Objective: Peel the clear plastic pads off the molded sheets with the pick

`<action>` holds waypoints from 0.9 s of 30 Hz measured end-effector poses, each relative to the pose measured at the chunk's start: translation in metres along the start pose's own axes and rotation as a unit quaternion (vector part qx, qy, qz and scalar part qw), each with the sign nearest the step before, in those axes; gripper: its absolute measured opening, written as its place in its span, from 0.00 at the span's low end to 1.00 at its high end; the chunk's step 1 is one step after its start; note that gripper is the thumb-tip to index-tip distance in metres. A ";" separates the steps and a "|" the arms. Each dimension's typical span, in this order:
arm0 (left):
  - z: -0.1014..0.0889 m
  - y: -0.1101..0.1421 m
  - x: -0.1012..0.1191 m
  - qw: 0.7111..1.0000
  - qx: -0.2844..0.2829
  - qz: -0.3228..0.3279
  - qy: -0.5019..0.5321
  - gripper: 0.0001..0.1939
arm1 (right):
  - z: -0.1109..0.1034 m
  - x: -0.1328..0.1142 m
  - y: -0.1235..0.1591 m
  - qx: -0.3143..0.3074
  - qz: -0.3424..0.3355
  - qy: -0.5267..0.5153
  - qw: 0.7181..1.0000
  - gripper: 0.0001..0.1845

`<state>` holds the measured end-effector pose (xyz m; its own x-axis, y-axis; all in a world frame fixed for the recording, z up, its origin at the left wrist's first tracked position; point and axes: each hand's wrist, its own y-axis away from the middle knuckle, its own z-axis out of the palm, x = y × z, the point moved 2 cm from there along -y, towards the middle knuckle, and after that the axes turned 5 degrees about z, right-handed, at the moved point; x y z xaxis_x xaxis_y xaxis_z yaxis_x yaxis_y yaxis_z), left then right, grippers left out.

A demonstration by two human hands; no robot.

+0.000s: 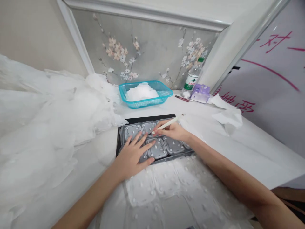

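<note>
A clear plastic sheet moulded into rounded square panels [156, 148] lies over a black board [150, 119]. Spread flat across its left part, my left hand [133, 156] presses down with fingers apart. My right hand [175, 130] grips a slim off-white pen-shaped tool [168, 123], slanted with its lower end at the sheet, close to my left fingertips. Whether that end is a blade or a nib is too small to tell. More of the moulded translucent sheet [166, 181] stretches toward me over the table's near side.
Translucent white sheets [52, 127] are heaped high on the left. Behind the board sits a blue plastic basket [145, 103] holding white pieces [143, 92]. A water bottle [192, 78], small scissors [182, 98], a purple tissue pack [200, 93] and crumpled tissue [227, 117] stand right of it.
</note>
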<state>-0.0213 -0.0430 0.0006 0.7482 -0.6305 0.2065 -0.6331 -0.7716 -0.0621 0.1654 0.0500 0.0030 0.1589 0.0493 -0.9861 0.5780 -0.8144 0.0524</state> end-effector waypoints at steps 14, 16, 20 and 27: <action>0.002 0.001 -0.001 1.000 -0.001 -0.018 -0.017 0.32 | -0.002 -0.002 -0.001 -0.026 -0.039 0.055 0.997 0.17; 0.002 0.001 -0.001 1.000 0.005 -0.016 -0.020 0.32 | -0.001 -0.004 0.000 -0.022 -0.049 0.069 0.996 0.15; 0.003 0.001 -0.002 1.000 0.017 -0.010 -0.021 0.30 | 0.003 -0.017 0.004 -0.024 -0.084 0.150 0.985 0.08; 0.002 0.000 -0.002 1.000 0.012 -0.014 -0.018 0.30 | -0.009 -0.036 0.014 -0.062 -0.085 0.267 0.958 0.08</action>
<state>-0.0222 -0.0423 -0.0013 0.7723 -0.6111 0.1737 -0.6074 -0.7904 -0.0803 0.1752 0.0426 0.0407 0.4229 0.4906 -0.7619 0.7164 -0.6958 -0.0505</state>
